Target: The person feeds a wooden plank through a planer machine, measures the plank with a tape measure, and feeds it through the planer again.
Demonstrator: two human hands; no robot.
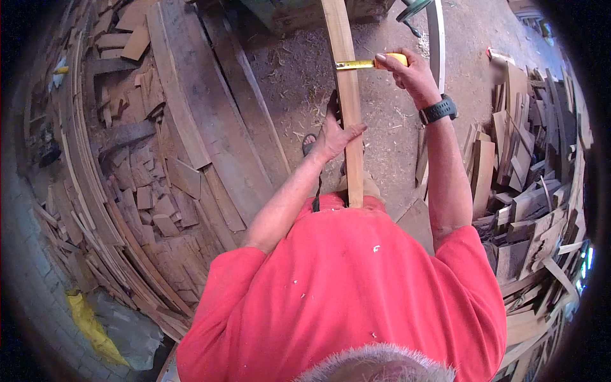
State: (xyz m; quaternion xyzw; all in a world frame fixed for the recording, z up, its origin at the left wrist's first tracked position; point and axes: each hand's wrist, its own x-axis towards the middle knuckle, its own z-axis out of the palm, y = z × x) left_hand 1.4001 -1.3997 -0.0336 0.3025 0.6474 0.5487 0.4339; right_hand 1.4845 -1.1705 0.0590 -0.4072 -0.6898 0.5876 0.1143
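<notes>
From where I stand, the person in the red shirt (356, 274) has both hands engaged at upper centre of the frame. The long, narrow, light-brown wooden board (351, 105) runs from the top edge of the frame down to the person's waist, its lower end at the shirt's hem.

Left hand (340, 137): closed on the board below the tape, thumb laid across the upper face, the other fingers at the left edge and partly hidden. Right hand (407, 71): closed round a yellow-orange tape measure (393, 61), held just beside the board's right edge, thumb on the case. The yellow blade (358, 64) extends leftward across the board's width, its tip at the left edge (the markings are too small to read from here). A dark wristwatch (438, 109) is on the right wrist.

Surroundings: a green handwheel with a crank (415, 9) stands at the top, right of centre. Pale wood shavings (389, 118) are scattered over the brown floor (273, 83). Stacked offcuts (525, 165) line the right side; long planks (184, 83) and broken wood pieces (149, 197) cover the left. A crumpled yellow sheet (92, 328) lies at lower left, beside grey plastic (130, 325).
</notes>
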